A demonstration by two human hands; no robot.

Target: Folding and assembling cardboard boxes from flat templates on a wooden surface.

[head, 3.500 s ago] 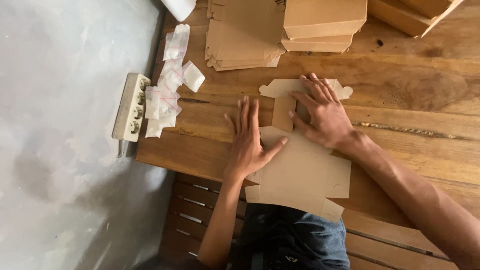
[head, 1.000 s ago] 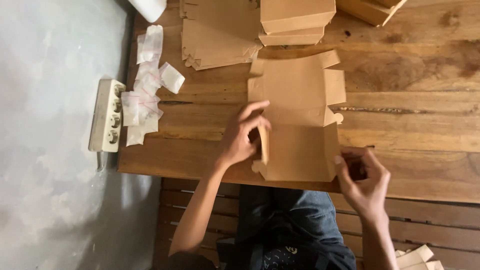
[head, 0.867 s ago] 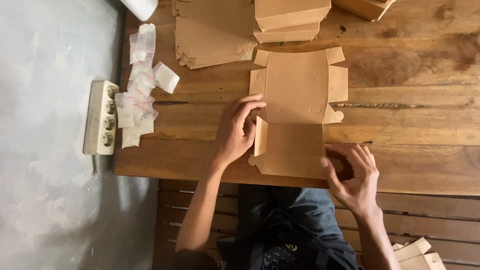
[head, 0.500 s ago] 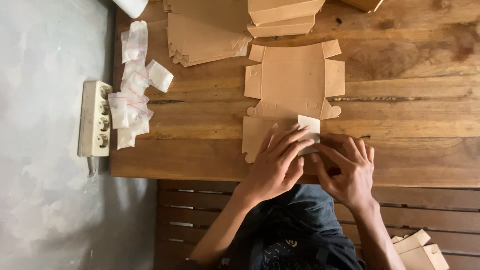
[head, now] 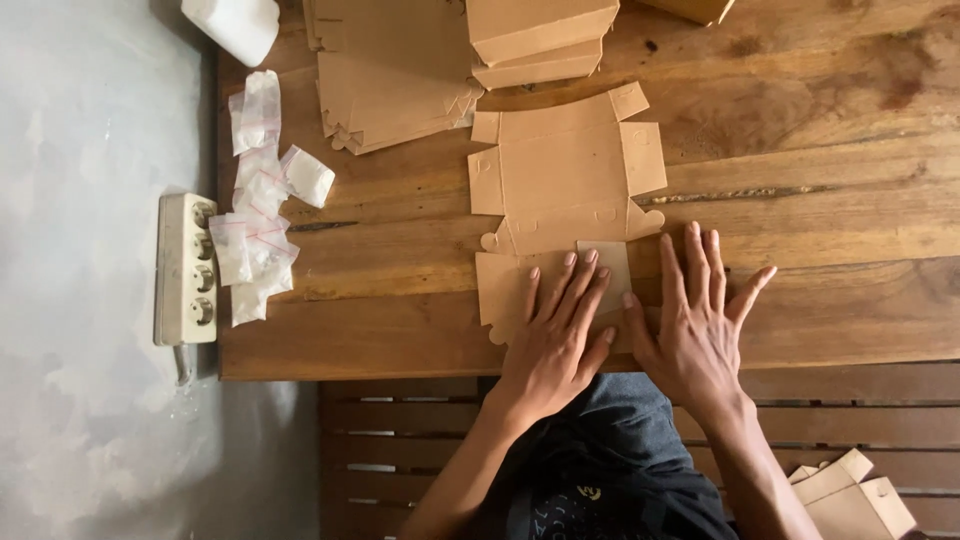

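A flat brown cardboard box blank (head: 560, 185) lies unfolded on the wooden table (head: 820, 210), its near panel folded over toward me. My left hand (head: 555, 335) lies flat on that folded near panel, fingers spread and pressing down. My right hand (head: 695, 320) rests palm down beside it, its thumb at the panel's right edge and its fingers on the bare wood. Neither hand grips anything.
A stack of flat blanks (head: 385, 70) and folded boxes (head: 540, 35) lies at the far edge. Small clear plastic bags (head: 262, 200) sit at the table's left end, by a white power strip (head: 185, 270) on the grey floor. More folded boxes (head: 850, 495) lie at the lower right.
The blank slid away from me and I folded its near panel over. Both hands moved from lifting the side flaps to pressing flat on the fold.
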